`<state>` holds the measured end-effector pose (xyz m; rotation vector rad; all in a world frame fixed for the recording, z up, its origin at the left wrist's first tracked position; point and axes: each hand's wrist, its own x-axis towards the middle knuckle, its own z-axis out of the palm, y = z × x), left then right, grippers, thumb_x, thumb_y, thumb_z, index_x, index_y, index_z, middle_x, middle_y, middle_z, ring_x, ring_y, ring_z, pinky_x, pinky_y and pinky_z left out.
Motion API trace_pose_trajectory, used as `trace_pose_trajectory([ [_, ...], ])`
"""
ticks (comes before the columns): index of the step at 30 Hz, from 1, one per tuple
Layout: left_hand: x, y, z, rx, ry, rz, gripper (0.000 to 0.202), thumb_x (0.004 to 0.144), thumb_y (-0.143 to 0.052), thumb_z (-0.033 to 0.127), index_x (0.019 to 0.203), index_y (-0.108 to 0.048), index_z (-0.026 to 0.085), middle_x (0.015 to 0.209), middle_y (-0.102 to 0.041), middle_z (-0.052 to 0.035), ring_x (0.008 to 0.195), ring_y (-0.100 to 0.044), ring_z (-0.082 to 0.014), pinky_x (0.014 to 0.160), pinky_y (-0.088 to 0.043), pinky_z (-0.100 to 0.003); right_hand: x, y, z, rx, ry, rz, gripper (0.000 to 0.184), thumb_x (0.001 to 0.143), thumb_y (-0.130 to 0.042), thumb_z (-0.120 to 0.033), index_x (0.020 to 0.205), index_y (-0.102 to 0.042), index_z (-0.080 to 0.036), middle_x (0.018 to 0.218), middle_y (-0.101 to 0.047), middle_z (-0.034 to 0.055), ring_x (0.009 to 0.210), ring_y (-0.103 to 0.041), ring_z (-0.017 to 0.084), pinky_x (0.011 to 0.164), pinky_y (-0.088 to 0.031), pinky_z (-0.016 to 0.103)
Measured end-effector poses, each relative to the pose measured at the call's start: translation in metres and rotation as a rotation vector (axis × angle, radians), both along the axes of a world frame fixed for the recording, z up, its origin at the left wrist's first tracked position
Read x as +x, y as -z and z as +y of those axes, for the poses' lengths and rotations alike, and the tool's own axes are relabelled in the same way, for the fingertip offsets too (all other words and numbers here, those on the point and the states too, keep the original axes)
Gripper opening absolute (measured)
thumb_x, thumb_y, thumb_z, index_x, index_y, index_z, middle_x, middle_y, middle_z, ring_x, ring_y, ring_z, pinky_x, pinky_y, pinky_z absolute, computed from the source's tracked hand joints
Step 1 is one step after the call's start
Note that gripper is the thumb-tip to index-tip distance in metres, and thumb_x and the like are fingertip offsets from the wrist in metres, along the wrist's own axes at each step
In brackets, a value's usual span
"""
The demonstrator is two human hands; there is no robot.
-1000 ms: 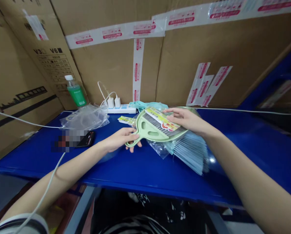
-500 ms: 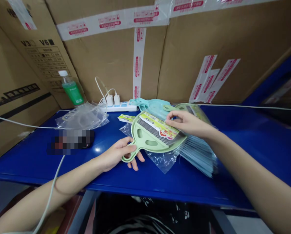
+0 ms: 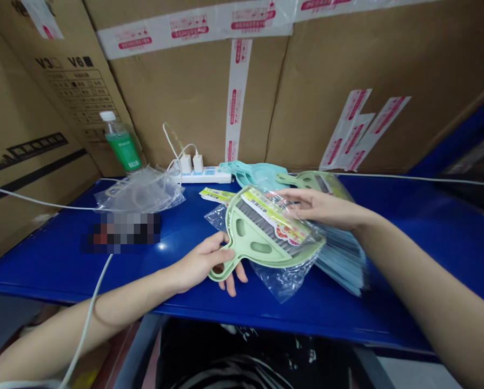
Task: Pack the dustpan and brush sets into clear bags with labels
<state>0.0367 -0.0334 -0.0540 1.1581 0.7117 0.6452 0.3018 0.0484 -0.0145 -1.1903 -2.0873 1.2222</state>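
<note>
My left hand (image 3: 204, 263) is closed around the handle end of a light green dustpan (image 3: 280, 262), thumb on top and other fingers underneath. A matching small brush (image 3: 247, 233) lies nested in the pan, its grey bristles partly covered by a yellow card label (image 3: 274, 216). Over the pan's right side, my right hand (image 3: 320, 208) rests with fingers stretched out, touching the clear wrapping and the label's upper edge. Some clear plastic bag (image 3: 284, 283) hangs below the pan.
Behind lie blue dustpans (image 3: 266, 174), another green dustpan set (image 3: 306, 180) and blue bristles (image 3: 343, 265). A power strip (image 3: 213, 175), plastic bags (image 3: 144, 192), a green-labelled bottle (image 3: 124, 148) and a blurred-out object (image 3: 122, 232) stand left. Cardboard boxes (image 3: 185, 97) wall the back.
The dustpan and my left hand have shifted slightly right and down in the view. My right hand's fingers have gone from a pinch at the label to stretched out, with clear wrapping now around the pan's right side.
</note>
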Motion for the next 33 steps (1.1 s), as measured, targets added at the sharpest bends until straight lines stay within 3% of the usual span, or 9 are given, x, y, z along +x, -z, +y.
trace_pose_trajectory([
  [3,0.001,-0.001,-0.003,0.003,0.020,-0.001,0.023,0.086,-0.057,0.035,0.091,-0.042,0.018,0.071,-0.071,-0.0022,0.046,-0.064,-0.0120,0.041,-0.040,-0.016,-0.001,0.001,-0.001,-0.019,0.018,-0.017,0.073,0.065,-0.071,-0.042,0.133,-0.052,-0.024,0.089,-0.064,0.0039,0.079,-0.062,0.019,0.073,-0.053,0.036],
  [6,0.001,0.000,-0.004,0.008,0.021,-0.007,0.022,0.087,-0.056,0.034,0.091,-0.042,0.018,0.071,-0.071,-0.0023,0.046,-0.064,-0.0123,0.041,-0.040,-0.017,0.000,-0.002,-0.001,0.024,0.086,-0.043,0.066,0.069,-0.066,-0.037,0.132,-0.052,-0.021,0.078,-0.065,0.0026,0.068,-0.062,0.018,0.064,-0.054,0.034],
  [9,0.000,0.001,-0.005,-0.011,0.020,-0.014,0.020,0.087,-0.055,0.033,0.091,-0.042,0.018,0.070,-0.070,-0.0024,0.045,-0.064,-0.0125,0.041,-0.040,-0.017,0.001,-0.010,0.001,0.247,0.236,-0.143,0.046,0.074,-0.059,-0.034,0.118,-0.062,-0.021,0.077,-0.066,0.0039,0.066,-0.063,0.019,0.061,-0.054,0.034],
  [12,0.000,0.001,-0.006,-0.051,0.030,-0.019,0.019,0.087,-0.054,0.031,0.092,-0.041,0.018,0.069,-0.070,-0.0021,0.045,-0.064,-0.0121,0.041,-0.040,-0.017,-0.006,-0.022,0.004,0.568,0.394,-0.260,0.034,0.077,-0.053,-0.028,0.106,-0.068,-0.022,0.085,-0.070,0.0054,0.075,-0.065,0.023,0.074,-0.053,0.041],
  [15,0.000,0.000,-0.008,-0.073,0.038,-0.031,0.019,0.087,-0.055,0.031,0.090,-0.040,0.018,0.069,-0.070,-0.0022,0.045,-0.064,-0.0122,0.042,-0.040,-0.017,-0.027,-0.034,0.009,0.746,0.384,-0.277,0.032,0.078,-0.050,-0.023,0.103,-0.069,-0.024,0.092,-0.071,0.0048,0.089,-0.066,0.025,0.087,-0.049,0.044],
  [19,0.001,0.002,-0.007,-0.075,0.031,-0.028,0.021,0.086,-0.055,0.032,0.088,-0.039,0.019,0.069,-0.069,-0.0019,0.045,-0.063,-0.0118,0.042,-0.040,-0.017,-0.066,-0.043,0.028,0.695,0.203,-0.236,0.030,0.078,-0.053,-0.019,0.102,-0.070,-0.021,0.091,-0.071,0.0058,0.087,-0.064,0.023,0.088,-0.047,0.042],
  [23,0.002,0.004,-0.006,-0.079,0.038,-0.034,0.025,0.085,-0.057,0.035,0.086,-0.037,0.020,0.068,-0.069,-0.0014,0.044,-0.062,-0.0118,0.041,-0.040,-0.018,-0.095,-0.036,0.057,0.531,0.082,-0.236,0.034,0.077,-0.057,-0.017,0.110,-0.067,-0.019,0.084,-0.070,0.0045,0.075,-0.064,0.018,0.077,-0.049,0.035],
  [29,0.001,0.003,-0.006,-0.086,0.049,-0.039,0.026,0.086,-0.056,0.035,0.086,-0.035,0.020,0.067,-0.068,-0.0002,0.043,-0.061,-0.0116,0.041,-0.039,-0.018,-0.107,-0.017,0.085,0.477,0.005,-0.441,0.027,0.069,-0.066,-0.013,0.094,-0.071,-0.022,0.082,-0.071,0.0029,0.078,-0.065,0.021,0.079,-0.048,0.036],
  [33,0.001,0.003,-0.006,-0.083,0.046,-0.039,0.025,0.086,-0.056,0.035,0.087,-0.035,0.020,0.067,-0.068,-0.0001,0.043,-0.061,-0.0115,0.041,-0.039,-0.018,-0.105,-0.020,0.085,0.513,0.021,-0.428,0.026,0.069,-0.068,-0.016,0.094,-0.071,-0.020,0.097,-0.070,0.0074,0.090,-0.063,0.024,0.084,-0.046,0.038],
])
